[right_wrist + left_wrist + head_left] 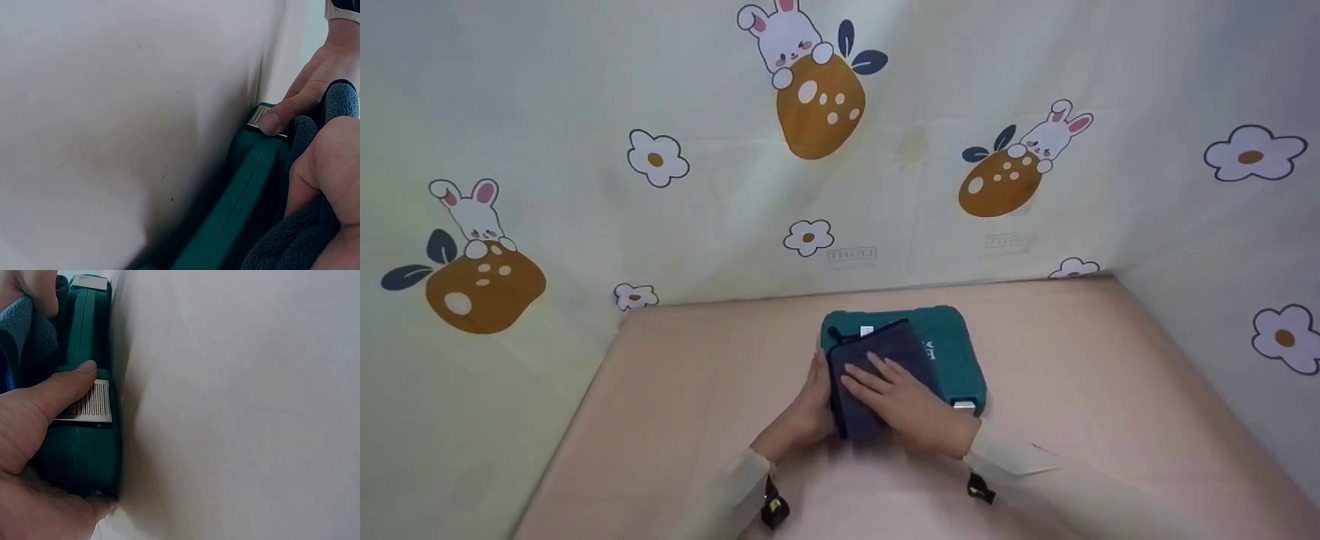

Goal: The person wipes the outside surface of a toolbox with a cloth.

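Observation:
A green case [960,337] lies flat on the table, a dark grey-blue cloth [859,420] on its top. My left hand [812,405] holds the case's left side; in the left wrist view its thumb rests on a metal latch [98,402] beside the handle [81,332]. On top of the cloth lies my right hand [919,412], fingers spread; in the right wrist view the right hand [332,174] presses into folds of the cloth [292,242].
The pinkish table surface [697,390] extends around the case. Behind and at both sides hangs a pale curtain [720,225] printed with rabbits and flowers. A second metal latch [964,406] shows at the case's right front corner.

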`<action>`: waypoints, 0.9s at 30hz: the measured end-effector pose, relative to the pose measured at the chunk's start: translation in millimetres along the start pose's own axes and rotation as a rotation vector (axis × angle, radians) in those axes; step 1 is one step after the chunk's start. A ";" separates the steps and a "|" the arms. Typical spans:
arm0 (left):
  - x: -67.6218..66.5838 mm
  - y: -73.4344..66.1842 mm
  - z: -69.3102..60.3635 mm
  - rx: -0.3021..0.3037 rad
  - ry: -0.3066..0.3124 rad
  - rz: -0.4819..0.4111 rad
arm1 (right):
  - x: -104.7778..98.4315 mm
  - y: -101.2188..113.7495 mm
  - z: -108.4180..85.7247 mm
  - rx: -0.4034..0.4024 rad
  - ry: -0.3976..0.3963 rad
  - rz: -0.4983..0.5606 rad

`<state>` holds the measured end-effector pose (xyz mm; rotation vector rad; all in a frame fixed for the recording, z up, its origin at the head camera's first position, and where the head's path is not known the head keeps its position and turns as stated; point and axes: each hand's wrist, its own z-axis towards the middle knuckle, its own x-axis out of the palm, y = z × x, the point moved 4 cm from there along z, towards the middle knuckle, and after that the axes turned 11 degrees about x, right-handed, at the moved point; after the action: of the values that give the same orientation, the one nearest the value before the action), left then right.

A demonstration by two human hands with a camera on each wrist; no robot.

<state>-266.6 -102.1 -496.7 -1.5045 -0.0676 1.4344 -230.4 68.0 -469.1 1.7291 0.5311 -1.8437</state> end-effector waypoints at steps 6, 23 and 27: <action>0.5 0.3 -0.3 -0.034 0.007 -0.010 | -0.5 -0.8 -3.3 -0.011 0.014 0.019; -17.9 1.1 4.4 -0.076 0.165 -0.095 | -0.9 -2.3 -11.5 -0.090 0.010 0.016; -21.9 2.8 4.5 -0.065 0.193 -0.105 | -0.3 -1.5 -11.4 -0.091 0.017 0.042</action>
<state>-278.0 -114.7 -481.9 -1.6617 -0.0747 1.2078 -222.6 76.3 -470.0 1.6847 0.5717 -1.7502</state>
